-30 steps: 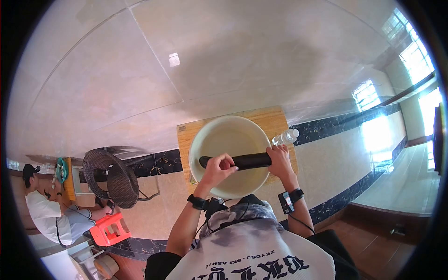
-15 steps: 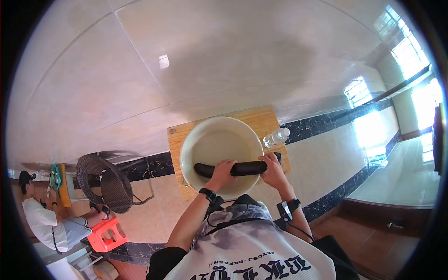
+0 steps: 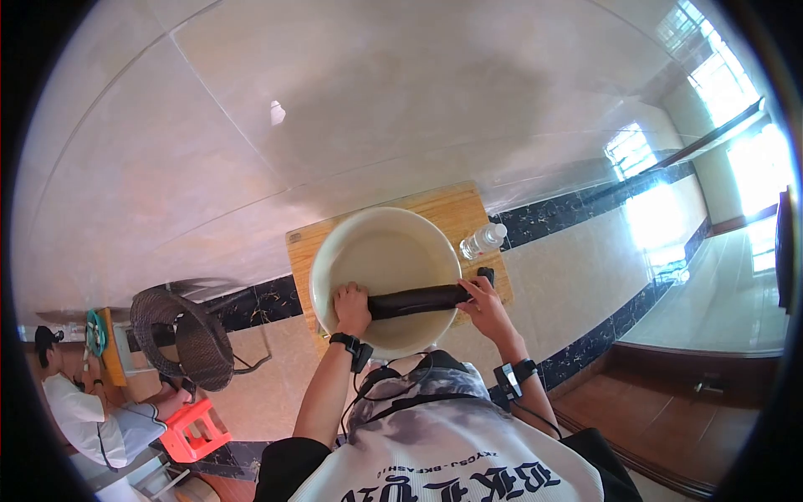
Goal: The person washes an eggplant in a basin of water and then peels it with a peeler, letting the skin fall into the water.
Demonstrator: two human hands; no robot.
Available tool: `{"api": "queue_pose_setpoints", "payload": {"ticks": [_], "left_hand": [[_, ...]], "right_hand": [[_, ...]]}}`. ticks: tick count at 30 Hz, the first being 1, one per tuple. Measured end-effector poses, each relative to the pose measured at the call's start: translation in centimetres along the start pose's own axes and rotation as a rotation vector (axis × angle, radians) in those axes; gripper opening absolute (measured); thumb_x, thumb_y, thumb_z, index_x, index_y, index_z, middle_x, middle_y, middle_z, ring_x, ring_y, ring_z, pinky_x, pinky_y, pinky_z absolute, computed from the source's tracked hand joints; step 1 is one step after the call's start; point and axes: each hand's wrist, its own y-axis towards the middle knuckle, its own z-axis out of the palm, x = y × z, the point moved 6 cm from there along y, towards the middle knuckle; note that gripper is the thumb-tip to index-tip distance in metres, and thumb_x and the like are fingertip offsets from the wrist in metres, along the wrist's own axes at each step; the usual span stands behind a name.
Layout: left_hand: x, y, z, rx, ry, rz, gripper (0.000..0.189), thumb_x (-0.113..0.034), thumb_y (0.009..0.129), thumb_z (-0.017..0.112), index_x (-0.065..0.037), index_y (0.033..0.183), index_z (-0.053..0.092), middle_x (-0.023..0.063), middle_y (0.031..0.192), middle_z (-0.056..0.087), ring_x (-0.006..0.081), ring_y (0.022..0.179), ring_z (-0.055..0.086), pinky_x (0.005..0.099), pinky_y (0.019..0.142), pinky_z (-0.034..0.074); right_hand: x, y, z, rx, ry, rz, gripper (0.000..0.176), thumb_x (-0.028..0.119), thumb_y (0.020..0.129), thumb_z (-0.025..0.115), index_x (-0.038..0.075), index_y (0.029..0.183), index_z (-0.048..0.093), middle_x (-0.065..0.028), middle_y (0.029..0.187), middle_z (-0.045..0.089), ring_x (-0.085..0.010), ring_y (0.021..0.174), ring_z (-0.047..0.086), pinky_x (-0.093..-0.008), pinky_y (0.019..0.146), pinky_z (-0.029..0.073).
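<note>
A long dark eggplant [image 3: 414, 302] lies across the near part of a cream-coloured round basin [image 3: 385, 219], which looks to hold water. My left hand [image 3: 351, 308] wraps round the eggplant's left end, inside the rim. At the right rim, my right hand [image 3: 485, 304] grips its other end with bent fingers. A wooden board or tabletop [image 3: 305, 247] lies under the basin. Both wrists wear black straps with small devices.
A clear bottle [image 3: 483, 241] stands right of the basin. Off to the left are a woven brown chair [image 3: 205, 347], a red plastic stool [image 3: 194, 431] and a seated person [image 3: 79, 410] in a white top. A pale tiled wall [image 3: 351, 109] rises beyond the board.
My left hand has slid leftward along the eggplant, from its middle to its left end. My right hand still holds the right end. The whole view has shifted slightly.
</note>
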Motion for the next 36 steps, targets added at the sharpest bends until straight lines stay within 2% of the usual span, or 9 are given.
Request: {"api": "queue_pose_setpoints", "payload": {"ticks": [3,6,11,14,17,20,23,29,36], "left_hand": [[-0.4,0.2,-0.3,0.025,-0.042,0.009,0.036,-0.012,0.076,0.070,-0.010,0.112,0.074,0.0142,0.121,0.064,0.0393,0.122,0.053,0.0599,0.108,0.038],[-2.5,-0.1,-2.4,0.240,0.134,-0.004,0.049,-0.015,0.071,0.076,-0.011,0.120,0.071,0.0153,0.124,0.064,0.0412,0.125,0.054,0.0589,0.106,0.041],[-8.2,0.7,-2.4,0.071,-0.479,0.380,0.076,-0.028,0.060,0.089,-0.011,0.129,0.063,0.0145,0.119,0.067,0.0358,0.120,0.061,0.0549,0.102,0.046],[-11.4,0.2,-5.6,0.073,-0.607,0.379,0.070,-0.030,0.063,0.089,-0.012,0.126,0.064,0.0132,0.115,0.068,0.0332,0.115,0.064,0.0516,0.100,0.048],[-11.4,0.6,-6.1,0.153,-0.599,0.371,0.069,-0.028,0.065,0.091,-0.009,0.125,0.064,0.0151,0.120,0.068,0.0352,0.114,0.064,0.0465,0.100,0.051],[-10.6,1.0,-5.5,0.157,-0.693,0.381,0.070,-0.032,0.064,0.089,-0.015,0.127,0.065,0.0107,0.118,0.068,0.0321,0.116,0.064,0.0487,0.099,0.049],[-10.4,0.9,-5.1,0.155,-0.684,0.367,0.070,-0.032,0.064,0.090,-0.016,0.128,0.066,0.0105,0.119,0.068,0.0316,0.116,0.064,0.0484,0.100,0.049],[-10.2,1.1,-4.9,0.188,-0.720,0.344,0.072,-0.033,0.063,0.090,-0.015,0.128,0.067,0.0104,0.119,0.068,0.0313,0.118,0.063,0.0473,0.102,0.048],[-10.1,0.9,-4.8,0.175,-0.748,0.350,0.073,-0.033,0.062,0.090,-0.016,0.129,0.067,0.0093,0.120,0.069,0.0307,0.120,0.062,0.0476,0.102,0.047]], "right_hand": [[0.0,-0.2,0.2,-0.054,-0.020,-0.010,0.050,0.011,0.088,0.078,0.000,0.134,0.062,-0.0178,0.117,0.056,-0.0324,0.094,0.067,-0.0382,0.082,0.056],[0.0,0.2,-0.1,-0.047,-0.016,0.039,0.049,0.015,0.087,0.080,0.000,0.131,0.064,-0.0168,0.112,0.058,-0.0305,0.089,0.067,-0.0382,0.079,0.055],[0.2,0.4,0.3,-0.068,-0.026,0.052,0.045,0.020,0.086,0.083,-0.001,0.123,0.068,-0.0146,0.105,0.060,-0.0271,0.085,0.066,-0.0384,0.075,0.055],[0.0,0.4,0.6,-0.052,-0.069,0.030,0.043,0.022,0.089,0.080,-0.002,0.122,0.066,-0.0179,0.110,0.060,-0.0327,0.088,0.068,-0.0409,0.076,0.056],[0.6,-0.1,0.7,-0.134,-0.213,-0.127,0.040,0.024,0.095,0.072,-0.002,0.125,0.063,-0.0225,0.117,0.058,-0.0416,0.093,0.068,-0.0467,0.080,0.056],[0.8,-0.2,1.0,-0.148,-0.251,-0.142,0.039,0.023,0.101,0.064,-0.002,0.130,0.059,-0.0258,0.124,0.055,-0.0485,0.099,0.066,-0.0525,0.084,0.055],[0.7,0.0,1.3,-0.102,-0.282,-0.070,0.038,0.020,0.104,0.059,-0.001,0.135,0.054,-0.0265,0.125,0.054,-0.0490,0.101,0.065,-0.0541,0.085,0.055],[0.3,0.0,2.2,-0.052,-0.356,-0.102,0.038,0.014,0.104,0.056,-0.001,0.139,0.051,-0.0241,0.130,0.054,-0.0479,0.101,0.066,-0.0533,0.084,0.056],[0.6,0.1,2.3,-0.055,-0.364,-0.119,0.040,0.007,0.099,0.057,-0.001,0.138,0.051,-0.0236,0.124,0.057,-0.0478,0.100,0.066,-0.0536,0.083,0.056]]}}
